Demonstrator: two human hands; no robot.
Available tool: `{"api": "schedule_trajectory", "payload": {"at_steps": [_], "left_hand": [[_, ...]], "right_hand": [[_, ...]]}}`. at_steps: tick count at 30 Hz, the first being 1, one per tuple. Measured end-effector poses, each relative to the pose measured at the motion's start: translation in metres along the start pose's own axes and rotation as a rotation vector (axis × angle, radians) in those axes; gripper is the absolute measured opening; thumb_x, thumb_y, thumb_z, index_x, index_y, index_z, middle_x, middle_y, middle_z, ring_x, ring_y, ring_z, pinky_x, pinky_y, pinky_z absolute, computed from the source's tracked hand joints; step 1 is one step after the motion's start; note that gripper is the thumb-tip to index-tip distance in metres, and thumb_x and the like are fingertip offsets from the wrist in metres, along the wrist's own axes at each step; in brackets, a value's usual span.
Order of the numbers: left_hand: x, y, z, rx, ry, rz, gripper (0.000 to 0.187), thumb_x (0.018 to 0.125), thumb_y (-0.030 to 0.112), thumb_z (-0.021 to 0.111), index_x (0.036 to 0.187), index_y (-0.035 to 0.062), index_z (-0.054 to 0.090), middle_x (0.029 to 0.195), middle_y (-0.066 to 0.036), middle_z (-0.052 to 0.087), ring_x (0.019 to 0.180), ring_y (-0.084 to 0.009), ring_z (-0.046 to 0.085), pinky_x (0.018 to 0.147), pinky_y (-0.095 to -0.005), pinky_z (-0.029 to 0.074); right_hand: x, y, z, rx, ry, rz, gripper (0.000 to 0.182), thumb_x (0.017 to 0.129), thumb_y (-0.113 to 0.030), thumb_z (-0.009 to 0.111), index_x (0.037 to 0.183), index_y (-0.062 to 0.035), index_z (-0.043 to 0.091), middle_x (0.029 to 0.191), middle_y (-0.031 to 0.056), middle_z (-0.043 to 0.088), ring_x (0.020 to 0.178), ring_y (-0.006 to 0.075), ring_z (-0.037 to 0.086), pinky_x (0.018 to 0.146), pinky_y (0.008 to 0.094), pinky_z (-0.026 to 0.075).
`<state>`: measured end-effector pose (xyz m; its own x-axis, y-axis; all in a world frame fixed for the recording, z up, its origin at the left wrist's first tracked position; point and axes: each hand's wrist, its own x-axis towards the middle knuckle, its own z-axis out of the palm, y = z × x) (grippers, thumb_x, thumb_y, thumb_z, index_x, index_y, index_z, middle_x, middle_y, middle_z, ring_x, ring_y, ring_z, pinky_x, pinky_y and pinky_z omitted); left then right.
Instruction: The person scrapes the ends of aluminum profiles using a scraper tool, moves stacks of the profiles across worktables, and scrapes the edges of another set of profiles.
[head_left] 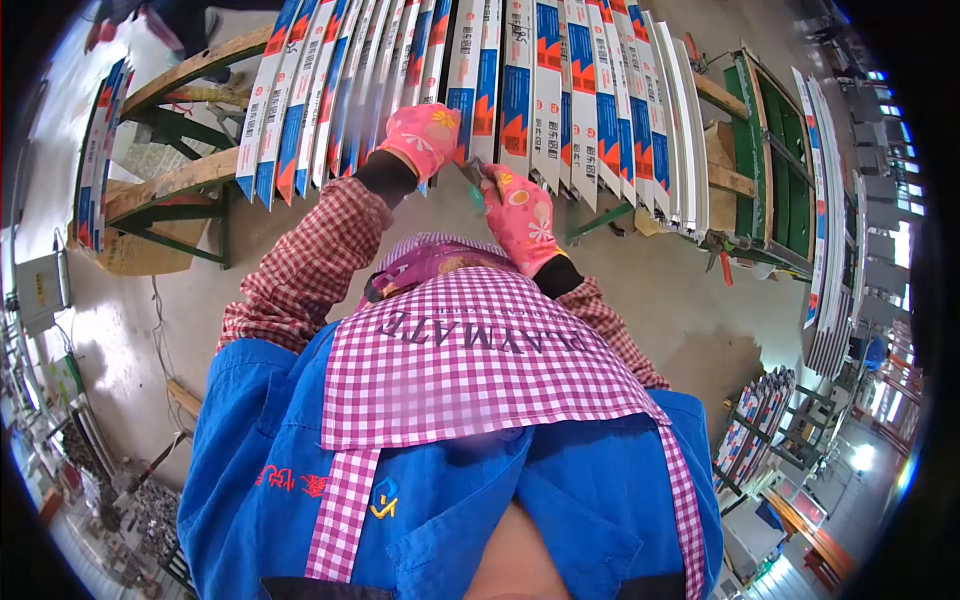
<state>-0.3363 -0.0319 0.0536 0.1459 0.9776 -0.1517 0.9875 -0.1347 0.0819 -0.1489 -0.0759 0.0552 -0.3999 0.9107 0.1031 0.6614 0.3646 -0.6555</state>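
My left hand, in a pink flowered glove, is closed at the near end of one long profile wrapped in printed film. Just right of it, my right hand wears a matching glove. Its fingers are closed on a small tool with a greyish tip and a green part; the tool's kind is hard to make out. That tip lies close to the profile ends between my two hands. Many more profiles in white, blue and red film lie side by side, their ends pointing towards me.
Wooden beams on green metal stands carry the profiles. A green rack stands at the right, with red-handled pliers hanging near its lower end. More wrapped profiles lean at the left. A cable trails over the floor.
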Motion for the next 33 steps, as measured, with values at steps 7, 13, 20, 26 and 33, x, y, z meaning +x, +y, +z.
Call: {"api": "schedule_trajectory", "payload": {"at_steps": [7, 13, 20, 26, 33], "left_hand": [[-0.020, 0.009, -0.011, -0.286, 0.002, 0.019, 0.023, 0.080, 0.024, 0.058, 0.097, 0.0102, 0.061, 0.092, -0.011, 0.062, 0.088, -0.0318, 0.061, 0.073, -0.0418, 0.049], [-0.021, 0.037, 0.014, -0.199, 0.131, -0.145, 0.014, 0.077, 0.015, 0.055, 0.083, 0.0080, 0.066, 0.086, -0.013, 0.067, 0.075, -0.0317, 0.066, 0.062, -0.0424, 0.052], [0.000, -0.014, -0.008, -0.157, 0.346, -0.281, 0.017, 0.079, 0.015, 0.051, 0.090, 0.0060, 0.060, 0.083, -0.015, 0.064, 0.079, -0.0351, 0.064, 0.069, -0.0432, 0.052], [-0.037, -0.084, -0.180, -1.495, 0.843, -0.200, 0.012, 0.089, 0.010, 0.051, 0.094, 0.0038, 0.060, 0.083, -0.004, 0.061, 0.072, -0.0122, 0.056, 0.066, -0.0245, 0.047], [-0.122, 0.012, -0.034, -2.053, 0.415, -0.197, 0.011, 0.076, 0.012, 0.055, 0.085, 0.0049, 0.052, 0.069, -0.004, 0.054, 0.053, -0.0124, 0.049, 0.046, -0.0257, 0.040]], "right_hand": [[0.037, 0.011, -0.005, 0.111, 0.017, 0.048, 0.023, 0.087, -0.019, 0.054, 0.107, -0.0088, 0.061, 0.092, 0.0154, 0.065, 0.085, 0.0312, 0.063, 0.073, 0.0388, 0.049], [0.075, 0.018, 0.017, 0.030, -0.051, -0.171, 0.022, 0.088, -0.021, 0.051, 0.105, -0.0102, 0.061, 0.091, 0.0160, 0.066, 0.086, 0.0332, 0.063, 0.075, 0.0403, 0.049], [0.079, 0.009, 0.006, -0.181, -0.226, -0.107, 0.024, 0.084, -0.016, 0.057, 0.107, -0.0104, 0.063, 0.094, 0.0162, 0.066, 0.087, 0.0329, 0.063, 0.076, 0.0387, 0.050], [0.079, 0.023, 0.009, 0.074, -0.225, -0.106, 0.026, 0.087, -0.019, 0.055, 0.109, -0.0070, 0.061, 0.093, 0.0151, 0.066, 0.087, 0.0291, 0.064, 0.077, 0.0348, 0.049], [0.031, 0.037, -0.054, 0.367, -0.194, 0.048, 0.026, 0.088, -0.020, 0.057, 0.110, -0.0080, 0.061, 0.088, 0.0111, 0.066, 0.079, 0.0193, 0.063, 0.073, 0.0288, 0.048]]}}
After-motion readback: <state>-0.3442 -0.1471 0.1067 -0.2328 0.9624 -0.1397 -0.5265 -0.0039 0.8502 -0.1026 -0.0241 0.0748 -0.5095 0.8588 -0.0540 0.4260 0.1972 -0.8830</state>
